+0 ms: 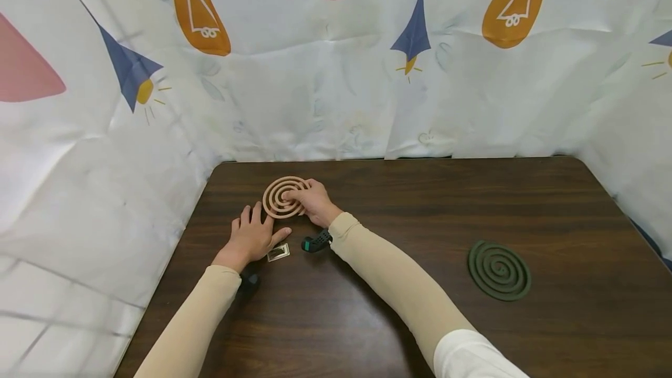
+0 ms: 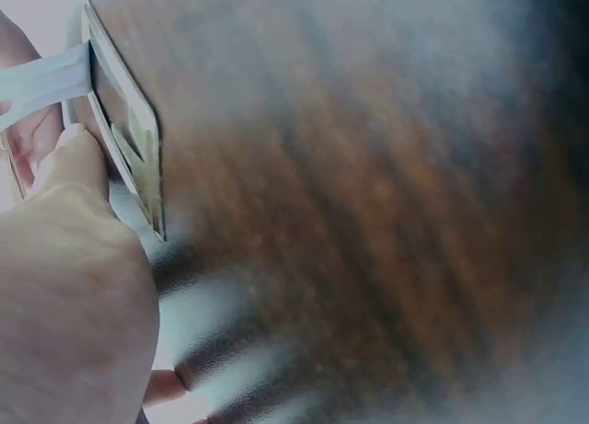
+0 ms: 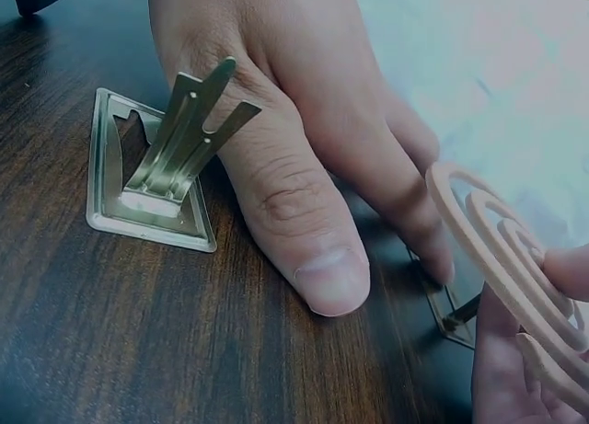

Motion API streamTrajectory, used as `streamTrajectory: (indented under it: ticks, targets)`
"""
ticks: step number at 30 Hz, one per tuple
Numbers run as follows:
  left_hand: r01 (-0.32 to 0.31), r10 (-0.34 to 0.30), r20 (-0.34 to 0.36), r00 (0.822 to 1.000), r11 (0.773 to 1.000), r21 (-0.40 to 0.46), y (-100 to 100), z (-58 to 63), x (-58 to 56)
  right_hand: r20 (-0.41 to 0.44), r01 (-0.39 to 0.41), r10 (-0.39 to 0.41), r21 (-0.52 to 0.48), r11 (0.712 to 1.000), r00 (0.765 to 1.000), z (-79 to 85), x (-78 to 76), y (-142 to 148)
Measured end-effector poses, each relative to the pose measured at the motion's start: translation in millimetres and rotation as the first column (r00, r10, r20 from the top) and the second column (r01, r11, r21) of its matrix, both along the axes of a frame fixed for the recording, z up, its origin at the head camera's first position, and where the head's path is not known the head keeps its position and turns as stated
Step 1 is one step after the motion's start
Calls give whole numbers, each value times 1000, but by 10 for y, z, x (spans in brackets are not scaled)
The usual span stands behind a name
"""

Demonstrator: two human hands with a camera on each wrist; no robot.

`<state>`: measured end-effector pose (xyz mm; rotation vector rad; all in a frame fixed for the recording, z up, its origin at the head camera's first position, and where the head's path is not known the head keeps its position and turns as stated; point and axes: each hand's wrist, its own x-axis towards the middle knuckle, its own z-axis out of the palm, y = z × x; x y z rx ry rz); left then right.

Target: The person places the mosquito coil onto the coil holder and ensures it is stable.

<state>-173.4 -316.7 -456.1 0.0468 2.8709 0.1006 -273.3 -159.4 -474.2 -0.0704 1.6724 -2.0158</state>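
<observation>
A tan spiral mosquito coil (image 1: 276, 198) is pinched in my right hand (image 1: 316, 203), near the table's far left. The right wrist view shows the coil (image 3: 471, 242) tilted, with a thumb on its face. My left hand (image 1: 251, 239) lies palm down on the table with fingers spread, just below the coil. Beside its thumb lies a small metal coil stand (image 1: 278, 252); its bent prongs rise from the stand's flat frame (image 3: 152, 203) in the right wrist view. Near the left fingertips, below the coil, part of a second metal stand (image 3: 451, 321) shows.
A dark green spiral coil (image 1: 500, 271) lies flat on the right side of the brown wooden table (image 1: 399, 214). White patterned cloth (image 1: 336, 98) hangs behind the table and along its sides. Dark wrist straps sit on both wrists.
</observation>
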Motion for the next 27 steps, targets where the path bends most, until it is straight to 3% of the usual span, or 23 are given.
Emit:
streamTrajectory:
  ticks: [27]
  targets:
    - [-9,9,16,1000,1000,-1,-23,-30,-15,-26,17,-14,109,994,1000,76,32,-14]
